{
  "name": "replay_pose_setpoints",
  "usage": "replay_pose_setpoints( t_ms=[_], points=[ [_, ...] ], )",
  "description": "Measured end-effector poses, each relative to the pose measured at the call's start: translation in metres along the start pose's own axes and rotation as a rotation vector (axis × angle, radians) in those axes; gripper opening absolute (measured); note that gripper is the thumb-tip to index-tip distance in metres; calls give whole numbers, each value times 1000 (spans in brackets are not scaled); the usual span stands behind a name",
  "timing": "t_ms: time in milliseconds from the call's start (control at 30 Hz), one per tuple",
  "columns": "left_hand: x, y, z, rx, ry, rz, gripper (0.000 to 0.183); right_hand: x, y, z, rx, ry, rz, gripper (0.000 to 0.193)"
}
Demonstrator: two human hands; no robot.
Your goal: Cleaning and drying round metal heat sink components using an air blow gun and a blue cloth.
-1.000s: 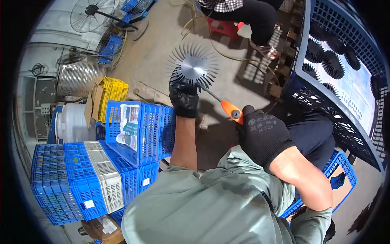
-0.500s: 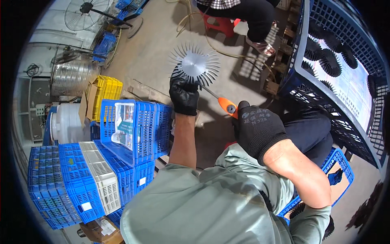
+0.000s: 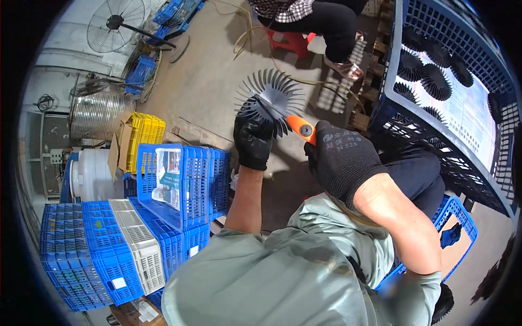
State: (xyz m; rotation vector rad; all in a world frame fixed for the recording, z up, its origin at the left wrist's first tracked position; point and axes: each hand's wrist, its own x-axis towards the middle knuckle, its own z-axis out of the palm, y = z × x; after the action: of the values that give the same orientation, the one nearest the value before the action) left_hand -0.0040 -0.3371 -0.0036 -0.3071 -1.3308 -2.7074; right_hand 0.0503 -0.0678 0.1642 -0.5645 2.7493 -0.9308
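My left hand point(image 3: 254, 142), in a black glove, grips a round finned metal heat sink point(image 3: 278, 99) by its lower left edge and holds it up in front of me, tilted. Thin curved fins ring its flat centre. My gloved right hand point(image 3: 345, 160) is closed round an orange-handled tool point(image 3: 300, 129) with a slim dark shaft, like a file. That shaft lies across the lower part of the heat sink, its tip by my left fingers. Whether it touches the face or the fins I cannot tell.
At right stands a large dark blue crate point(image 3: 435, 127) with several black finned heat sinks point(image 3: 436, 81) on a printed sheet. Stacked blue crates point(image 3: 109, 255) fill the left, below a yellow crate point(image 3: 145, 130). Ahead, a person sits on a red stool point(image 3: 291, 43).
The heat sink has tilted, moved slightly right and down. The tool's shaft has slid up and left across it, bringing the orange handle close to the fins. My right hand shifted slightly left.
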Motion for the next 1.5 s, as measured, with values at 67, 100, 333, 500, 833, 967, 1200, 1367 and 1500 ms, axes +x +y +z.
replay_pose_setpoints(
  t_ms=[67,100,333,500,833,967,1200,1367,1500],
  points=[
    [8,-2,-8,-106,-296,37,33,-1,0,-2,9,14,-6,24],
    [7,2,1,-101,-294,36,33,0,0,0,18,19,-13,24],
    [6,27,51,-84,345,-94,45,-12,11,-2,28,20,4,23],
    [3,35,41,-95,289,-91,47,-12,22,2,25,-2,79,21],
    [2,37,8,347,152,-19,40,-9,22,1,23,34,92,21],
    [-8,50,9,76,98,-44,38,-3,22,5,63,8,69,20],
    [4,44,55,-222,70,-26,48,-27,37,-11,62,97,31,23],
    [-1,44,68,-284,175,-51,53,-120,114,-17,933,333,349,30],
    [9,21,102,-511,10,-218,51,-211,141,-18,1146,1139,522,31]
  ],
)
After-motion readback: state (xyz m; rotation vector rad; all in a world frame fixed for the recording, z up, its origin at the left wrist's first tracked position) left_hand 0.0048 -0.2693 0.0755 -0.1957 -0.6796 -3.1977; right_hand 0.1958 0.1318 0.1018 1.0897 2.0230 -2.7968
